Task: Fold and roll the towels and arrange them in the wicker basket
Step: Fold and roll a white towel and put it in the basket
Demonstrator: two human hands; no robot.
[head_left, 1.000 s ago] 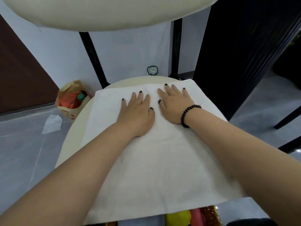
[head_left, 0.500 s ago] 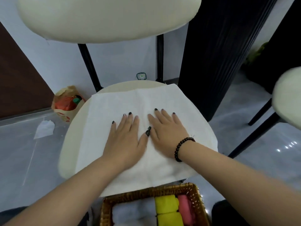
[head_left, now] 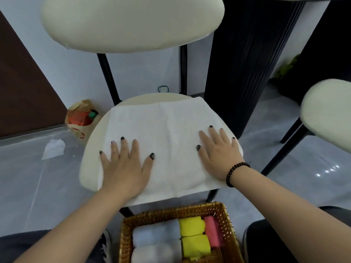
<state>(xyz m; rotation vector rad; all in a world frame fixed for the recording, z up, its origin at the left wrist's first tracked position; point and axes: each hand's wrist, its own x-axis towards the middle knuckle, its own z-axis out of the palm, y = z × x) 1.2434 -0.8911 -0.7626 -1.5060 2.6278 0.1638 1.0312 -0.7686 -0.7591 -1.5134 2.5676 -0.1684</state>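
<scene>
Both hands have slid outward from the middle of the white towel [head_left: 163, 141] since half a second ago, when thumbs nearly touched; now they lie well apart near its two side edges, and the view has tipped down so more of the wicker basket [head_left: 176, 211] shows.

The towel is spread flat over a cream chair seat [head_left: 89, 162] that serves as the surface, with the chair's cream backrest [head_left: 131, 23] above on black posts. The floor is grey and glossy; a brown paper bag [head_left: 80, 118] with red and green contents stands against the pale wall to the left, and a white scrap [head_left: 54, 149] lies on the floor near it. A dark ribbed panel [head_left: 247, 63] rises to the right, and a second cream seat [head_left: 328, 112] shows at the right edge.

The left hand [head_left: 125, 168] rests palm down on the towel's left part, fingers straight and spread, holding nothing. The right hand [head_left: 220, 150], with a dark bead bracelet [head_left: 236, 172] at the wrist, lies flat on the towel's right part, fingers likewise extended.

The basket sits below the seat's near edge, between the forearms, holding rolled towels: pale blue ones [head_left: 157, 234] on the left, yellow ones [head_left: 193, 236] in the middle, a pink one [head_left: 213, 232] at the right.
</scene>
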